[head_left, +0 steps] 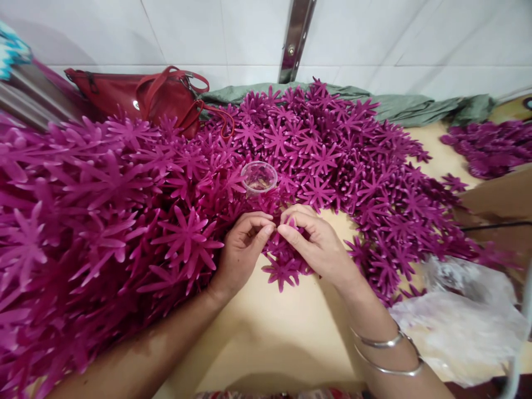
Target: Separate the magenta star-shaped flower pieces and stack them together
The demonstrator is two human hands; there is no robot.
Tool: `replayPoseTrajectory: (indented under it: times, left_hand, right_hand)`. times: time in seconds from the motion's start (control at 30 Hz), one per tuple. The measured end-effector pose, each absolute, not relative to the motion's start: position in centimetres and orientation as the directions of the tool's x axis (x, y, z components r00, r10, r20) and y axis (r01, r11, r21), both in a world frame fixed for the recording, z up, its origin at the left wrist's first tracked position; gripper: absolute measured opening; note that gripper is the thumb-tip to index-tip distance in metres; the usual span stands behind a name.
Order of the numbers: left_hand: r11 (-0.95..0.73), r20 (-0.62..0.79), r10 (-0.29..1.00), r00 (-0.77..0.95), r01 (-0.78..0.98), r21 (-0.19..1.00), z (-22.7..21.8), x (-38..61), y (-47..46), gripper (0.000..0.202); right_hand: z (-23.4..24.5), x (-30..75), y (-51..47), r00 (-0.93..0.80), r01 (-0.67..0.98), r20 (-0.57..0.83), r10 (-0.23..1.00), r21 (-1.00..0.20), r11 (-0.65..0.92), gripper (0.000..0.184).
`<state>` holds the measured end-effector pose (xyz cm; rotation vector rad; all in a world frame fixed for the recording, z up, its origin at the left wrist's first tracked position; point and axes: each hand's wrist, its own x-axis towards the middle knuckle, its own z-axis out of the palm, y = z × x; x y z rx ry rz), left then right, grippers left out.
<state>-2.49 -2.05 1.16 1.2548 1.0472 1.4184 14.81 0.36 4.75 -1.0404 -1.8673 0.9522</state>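
Note:
My left hand and my right hand meet at the middle of the table, fingertips pinched together over a small cluster of magenta plastic flower pieces. Both hands have their fingers curled closed on pieces of that cluster; exactly which piece each one grips is hidden by the fingers. A small clear plastic cup stands just beyond my fingertips among the flowers. A big heap of the same magenta flowers spreads across the left and back of the table.
A red handbag lies at the back left against the tiled wall. Green cloth runs along the back. A second flower pile sits far right. A clear plastic bag lies at the right front. Bare table top shows between my arms.

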Motion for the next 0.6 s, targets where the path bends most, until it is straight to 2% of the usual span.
replayPoseTrajectory:
  times: [0.1, 0.17, 0.27, 0.4, 0.5, 0.6]
  left_hand:
    - [-0.188, 0.186, 0.982, -0.024, -0.168, 0.968, 1.2, -2.5, -2.1, 0.012]
    - [-0.214, 0.219, 0.976, 0.016, -0.151, 0.965, 1.3, -2.5, -2.1, 0.016]
    - [-0.256, 0.261, 0.964, 0.045, -0.086, 0.963, 1.2, -2.5, -2.2, 0.008]
    - [-0.170, 0.166, 0.985, -0.036, -0.175, 0.970, 1.0, -2.5, -2.1, 0.005]
    - [-0.085, 0.061, 0.993, -0.097, -0.265, 0.960, 0.7, -2.3, -2.0, 0.011]
    - [-0.038, 0.006, 0.995, -0.101, -0.312, 0.949, 0.5, -2.2, -2.0, 0.018]
  right_hand:
    - [4.6, 15.0, 0.4, -0.322, 0.277, 0.274, 0.906, -0.888, 0.367, 0.029]
    - [4.4, 14.9, 0.4, -0.297, 0.285, 0.259, 0.919, -0.895, 0.344, 0.029]
    - [4.3, 14.8, 0.4, -0.293, 0.260, 0.214, 0.932, -0.920, 0.293, 0.029]
    - [4.8, 15.5, 0.6, -0.311, 0.191, 0.219, 0.925, -0.939, 0.287, 0.030]
    - [5.6, 16.5, 0.8, -0.247, 0.268, 0.260, 0.934, -0.907, 0.323, 0.029]
    - [5.9, 17.3, 0.9, -0.228, 0.449, 0.357, 0.906, -0.787, 0.423, 0.021]
